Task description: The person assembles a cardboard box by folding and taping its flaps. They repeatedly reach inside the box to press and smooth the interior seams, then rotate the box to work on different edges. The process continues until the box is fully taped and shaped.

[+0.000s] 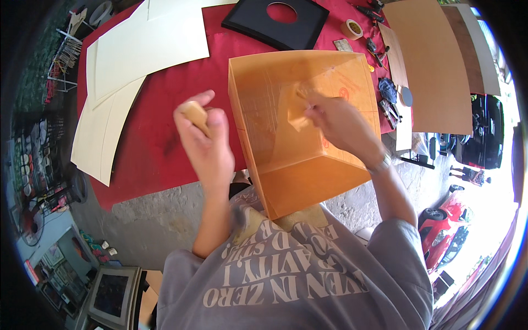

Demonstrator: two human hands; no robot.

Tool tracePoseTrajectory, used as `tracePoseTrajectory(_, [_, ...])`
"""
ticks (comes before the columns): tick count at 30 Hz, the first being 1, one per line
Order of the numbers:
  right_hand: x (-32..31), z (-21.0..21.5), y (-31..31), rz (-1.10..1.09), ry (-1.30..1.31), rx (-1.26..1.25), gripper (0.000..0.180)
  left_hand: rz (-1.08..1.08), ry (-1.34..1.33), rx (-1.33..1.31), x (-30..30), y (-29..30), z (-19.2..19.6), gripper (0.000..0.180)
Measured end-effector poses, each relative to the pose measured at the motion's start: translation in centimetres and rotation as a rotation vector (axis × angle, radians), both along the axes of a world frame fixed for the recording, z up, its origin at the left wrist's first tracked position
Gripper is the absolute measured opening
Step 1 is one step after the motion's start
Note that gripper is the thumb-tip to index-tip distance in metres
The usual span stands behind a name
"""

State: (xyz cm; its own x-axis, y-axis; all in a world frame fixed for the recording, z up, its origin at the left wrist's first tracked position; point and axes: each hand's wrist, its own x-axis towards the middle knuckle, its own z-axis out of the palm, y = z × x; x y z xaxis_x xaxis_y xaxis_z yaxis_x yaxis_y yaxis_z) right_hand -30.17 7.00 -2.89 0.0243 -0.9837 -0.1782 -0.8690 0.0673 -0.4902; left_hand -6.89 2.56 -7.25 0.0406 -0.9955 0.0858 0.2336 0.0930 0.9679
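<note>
In front of me an open box [300,190] of orange-brown board leans at the table's front edge, its open side facing me. My left hand [212,148] is raised to the left of the box, apart from it, with its fingers curled around a small tan block-like piece [196,116]. My right hand [346,126] reaches into the box's opening and pinches a thin, light-tan piece [296,113]. Motion smears this piece, so its kind is unclear. Whether it touches the box's inner wall cannot be made out.
A red cloth [159,137] covers the table. Large cream sheets [148,49] lie at the left. A black panel with an oval hole [258,25] is at the back, a tape roll [352,29] beside it. Tools [377,52] and brown boards [426,66] line the right side.
</note>
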Motion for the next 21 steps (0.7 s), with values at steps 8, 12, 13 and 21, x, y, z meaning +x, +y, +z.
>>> tracePoseTrajectory(8, [6.1, 6.9, 3.5, 0.122, 0.074, -0.72, 0.029, -0.693, 0.11, -0.009, -3.9, 0.2, 6.3, 0.041])
tracePoseTrajectory(12, [5.6, 6.9, 5.8, 0.125, 0.2, -0.797, 0.061, -0.951, 0.98, 0.206, -4.4, -0.7, 7.3, 0.063])
tracePoseTrajectory(13, [4.9, 6.6, 5.8, 0.222, 0.253, -0.838, 0.057, -0.946, 0.9, 0.301, -4.4, 0.4, 7.5, 0.068])
tracePoseTrajectory(21, [-11.6, 5.6, 6.1, -0.05, -0.148, -1.042, 0.022, -1.042, -0.079, -0.097, -2.5, 4.0, 8.7, 0.106])
